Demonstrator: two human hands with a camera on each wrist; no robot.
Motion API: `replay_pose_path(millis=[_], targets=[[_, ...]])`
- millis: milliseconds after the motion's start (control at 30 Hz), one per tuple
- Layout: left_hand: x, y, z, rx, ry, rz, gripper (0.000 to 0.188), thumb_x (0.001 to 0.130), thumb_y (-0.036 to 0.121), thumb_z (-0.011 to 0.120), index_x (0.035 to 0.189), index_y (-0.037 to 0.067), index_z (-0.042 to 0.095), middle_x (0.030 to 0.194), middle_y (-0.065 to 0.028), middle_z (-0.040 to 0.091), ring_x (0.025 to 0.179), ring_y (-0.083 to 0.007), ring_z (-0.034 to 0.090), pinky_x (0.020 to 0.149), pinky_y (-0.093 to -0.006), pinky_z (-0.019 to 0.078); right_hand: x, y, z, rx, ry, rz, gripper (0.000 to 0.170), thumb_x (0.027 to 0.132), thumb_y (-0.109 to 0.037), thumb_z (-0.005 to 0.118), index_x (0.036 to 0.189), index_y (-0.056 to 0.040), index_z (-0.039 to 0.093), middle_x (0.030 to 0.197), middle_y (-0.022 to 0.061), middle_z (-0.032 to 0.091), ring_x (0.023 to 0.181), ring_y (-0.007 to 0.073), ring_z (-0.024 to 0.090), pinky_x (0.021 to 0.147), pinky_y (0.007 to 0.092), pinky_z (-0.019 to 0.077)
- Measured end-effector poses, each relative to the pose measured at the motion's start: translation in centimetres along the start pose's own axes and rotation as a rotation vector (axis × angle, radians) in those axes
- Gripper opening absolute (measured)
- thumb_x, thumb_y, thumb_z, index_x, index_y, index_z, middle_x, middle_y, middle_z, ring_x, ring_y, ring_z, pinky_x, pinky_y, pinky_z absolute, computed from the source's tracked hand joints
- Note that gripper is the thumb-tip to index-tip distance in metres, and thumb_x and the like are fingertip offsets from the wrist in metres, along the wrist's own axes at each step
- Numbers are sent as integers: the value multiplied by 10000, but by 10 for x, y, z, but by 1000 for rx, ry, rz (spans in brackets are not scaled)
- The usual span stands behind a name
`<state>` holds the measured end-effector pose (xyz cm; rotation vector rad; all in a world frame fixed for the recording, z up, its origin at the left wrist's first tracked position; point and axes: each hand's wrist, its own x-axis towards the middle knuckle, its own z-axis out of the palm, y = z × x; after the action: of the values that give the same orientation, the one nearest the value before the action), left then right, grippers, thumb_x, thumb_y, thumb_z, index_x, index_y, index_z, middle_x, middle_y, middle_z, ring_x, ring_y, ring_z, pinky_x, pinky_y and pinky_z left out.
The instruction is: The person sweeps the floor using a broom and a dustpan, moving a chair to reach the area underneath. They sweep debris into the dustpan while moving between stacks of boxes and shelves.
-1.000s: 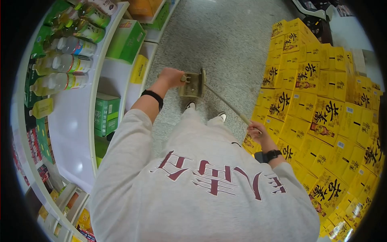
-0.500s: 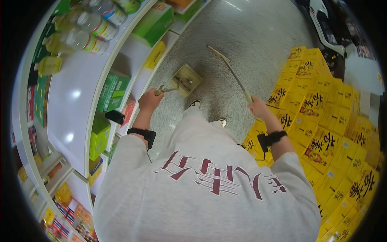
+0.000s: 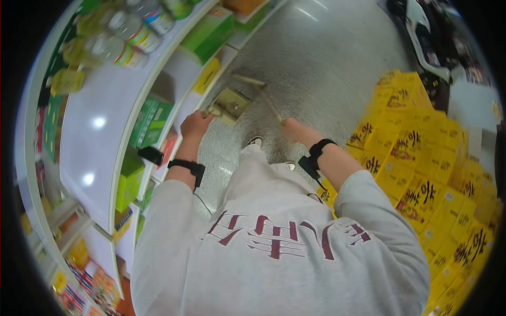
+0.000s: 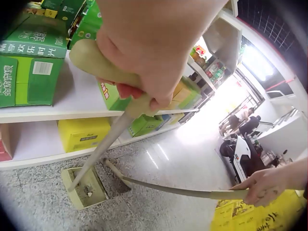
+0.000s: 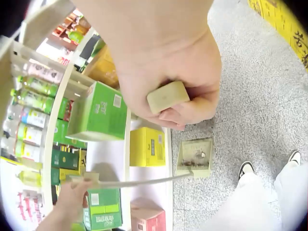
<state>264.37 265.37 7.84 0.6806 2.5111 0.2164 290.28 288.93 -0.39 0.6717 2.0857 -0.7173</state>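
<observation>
My left hand (image 3: 195, 126) grips the thick pale end of a long-handled dustpan (image 3: 232, 107), whose beige pan is on the floor near the shelf foot. Small dark and light bits of debris (image 4: 88, 191) lie inside the pan in the left wrist view. The fingers of my right hand (image 3: 298, 130) are curled round the handle of a broom (image 4: 168, 189), and the handle's blunt end (image 5: 167, 97) pokes out of the fist in the right wrist view. The broom head (image 3: 249, 80) is down at floor level, just beyond the pan's far edge.
Shelves with bottles (image 3: 134, 34) and green boxes (image 3: 208, 34) run along my left. Stacked yellow cartons (image 3: 416, 152) rise on the right. Further ahead on the right stands a black-and-white vehicle-like object (image 3: 427, 42). My shoes (image 3: 255, 141) are close behind the dustpan.
The dustpan was held nearer me, with the broom head against it; it then went out to the floor and slightly left. My right hand has swung left, bringing the broom head leftward.
</observation>
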Motion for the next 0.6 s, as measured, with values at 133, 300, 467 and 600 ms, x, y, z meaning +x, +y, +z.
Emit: replay_pose_path(millis=[133, 300, 467, 600], targets=[[5, -1, 11, 18, 34, 22, 486, 748, 483, 550, 883, 20, 613, 851, -233, 621, 844, -393, 596, 725, -470, 465, -42, 38, 0, -29, -61, -319, 302, 803, -64, 495, 1091, -71, 587, 767, 65, 497, 622, 189, 484, 553, 321, 403], [0, 7, 8, 44, 61, 40, 478, 757, 476, 541, 882, 20, 617, 868, -218, 624, 844, -395, 588, 709, -463, 458, -122, 8, -46, 840, 53, 74, 146, 762, -85, 539, 886, -41, 602, 655, 65, 512, 570, 153, 491, 467, 325, 355], [-9, 25, 4, 71, 54, 58, 460, 760, 461, 548, 863, 21, 634, 865, -209, 624, 844, -389, 586, 696, -454, 454, -74, -7, 15, 777, 170, -18, 148, 739, -100, 577, 851, -3, 568, 704, 118, 577, 603, 253, 554, 487, 362, 407], [-5, 17, 9, 86, 59, 97, 466, 765, 459, 545, 869, 14, 637, 858, -211, 622, 836, -392, 583, 698, -451, 448, -65, 5, 13, 50, 197, -295, 136, 708, -81, 584, 826, -12, 575, 700, 113, 582, 616, 279, 570, 468, 367, 402]])
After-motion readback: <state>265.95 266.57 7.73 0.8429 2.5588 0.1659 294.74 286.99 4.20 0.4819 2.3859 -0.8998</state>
